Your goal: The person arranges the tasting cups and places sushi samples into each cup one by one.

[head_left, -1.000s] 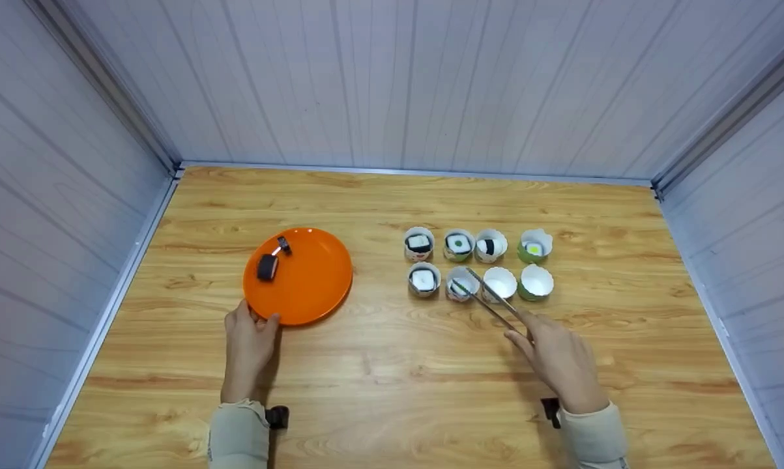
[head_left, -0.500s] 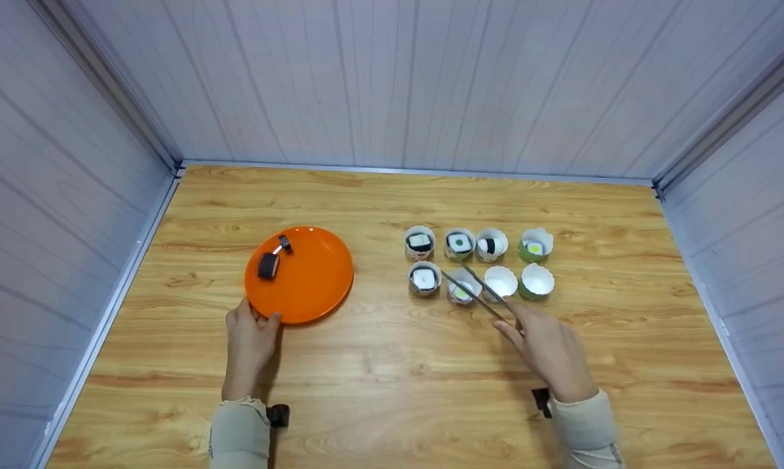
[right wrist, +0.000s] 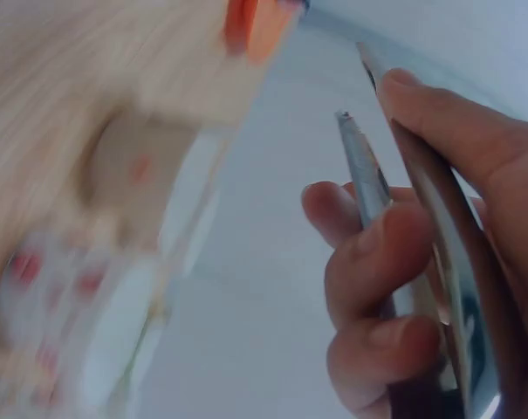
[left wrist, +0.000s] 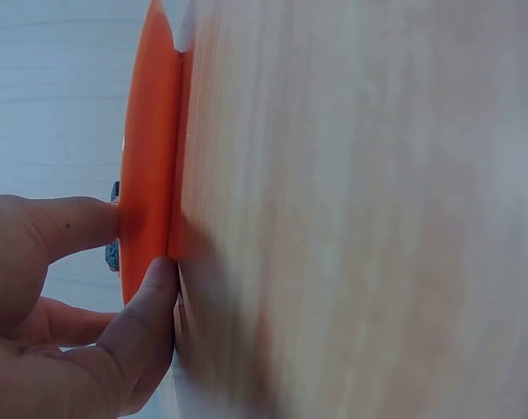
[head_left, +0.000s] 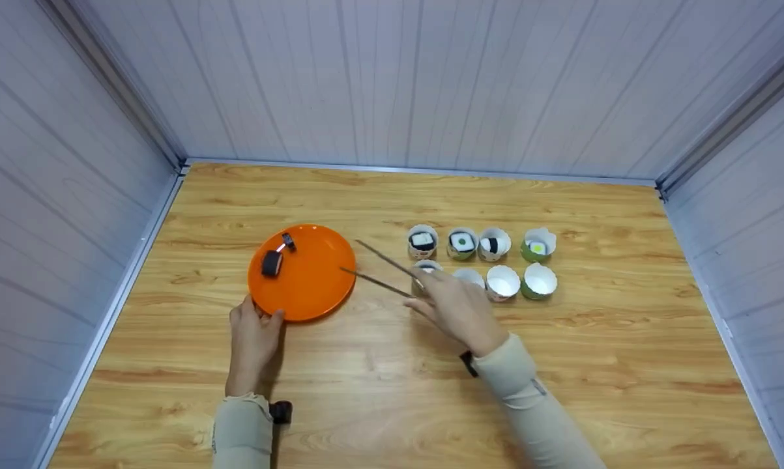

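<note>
My left hand (head_left: 255, 339) pinches the near-left rim of a round orange plate (head_left: 310, 290); in the left wrist view the thumb lies on the rim and fingers reach its lower edge. On the plate sit a dark sushi roll (head_left: 272, 263) and a smaller black-and-white piece (head_left: 289, 241). My right hand (head_left: 460, 309) holds metal tongs (right wrist: 434, 196), their two arms spread apart with nothing visible between the tips. These tips point left, over and beside the plate's right edge. The right hand partly hides two front cups.
Paper cups stand in two rows on the right. Back-row cups, such as the leftmost cup (head_left: 423, 246), contain sushi pieces. No piece shows in the two right front cups, including the green cup (head_left: 539, 284). Pale panel walls (head_left: 378, 85) enclose the wooden table (head_left: 365, 404).
My right hand and the tongs have moved left from above the front cups to near the plate. The left hand stays on the plate's rim.
</note>
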`<state>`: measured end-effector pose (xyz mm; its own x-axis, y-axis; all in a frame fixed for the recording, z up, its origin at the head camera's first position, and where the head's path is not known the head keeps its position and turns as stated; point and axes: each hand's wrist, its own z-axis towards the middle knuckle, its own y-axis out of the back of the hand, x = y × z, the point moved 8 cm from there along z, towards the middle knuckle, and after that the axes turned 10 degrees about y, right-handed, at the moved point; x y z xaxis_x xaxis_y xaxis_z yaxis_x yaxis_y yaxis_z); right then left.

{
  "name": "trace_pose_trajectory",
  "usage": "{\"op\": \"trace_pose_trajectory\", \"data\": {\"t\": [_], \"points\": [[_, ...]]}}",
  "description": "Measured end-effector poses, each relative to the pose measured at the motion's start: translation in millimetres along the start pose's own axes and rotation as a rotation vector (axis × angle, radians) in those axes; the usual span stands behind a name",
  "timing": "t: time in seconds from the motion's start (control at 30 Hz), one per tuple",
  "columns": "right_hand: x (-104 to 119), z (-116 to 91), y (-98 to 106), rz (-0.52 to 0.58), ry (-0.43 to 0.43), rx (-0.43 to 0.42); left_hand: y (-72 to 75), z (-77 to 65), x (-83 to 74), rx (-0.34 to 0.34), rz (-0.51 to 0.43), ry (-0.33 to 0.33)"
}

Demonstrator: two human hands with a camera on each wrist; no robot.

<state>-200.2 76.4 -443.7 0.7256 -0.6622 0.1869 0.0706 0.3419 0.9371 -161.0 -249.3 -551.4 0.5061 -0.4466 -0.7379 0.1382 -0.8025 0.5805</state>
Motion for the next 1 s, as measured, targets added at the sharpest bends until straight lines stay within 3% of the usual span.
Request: {"op": "trace_pose_trajectory", "data": {"t": [0.17,0.37,0.63,1.0], "points": [[21.7,38.5,-25.1,0.051,0.059,0.096,0.0,2.3,-2.8,-0.02,0.003,-0.016],[36.2,67.7,-56.7,0.083,0.079,0.22,-2.0,1.4,0.8,-0.013,0.013,0.003],[49.8,104.1,-92.2,0.021,0.06,0.377,2.6,0.4,0.6,-0.047,0.006,-0.034],[51.8,122.5,-110.6,-0.038,0.04,0.389,1.6,0.8,-2.0,-0.032,0.011,-0.023]]}}
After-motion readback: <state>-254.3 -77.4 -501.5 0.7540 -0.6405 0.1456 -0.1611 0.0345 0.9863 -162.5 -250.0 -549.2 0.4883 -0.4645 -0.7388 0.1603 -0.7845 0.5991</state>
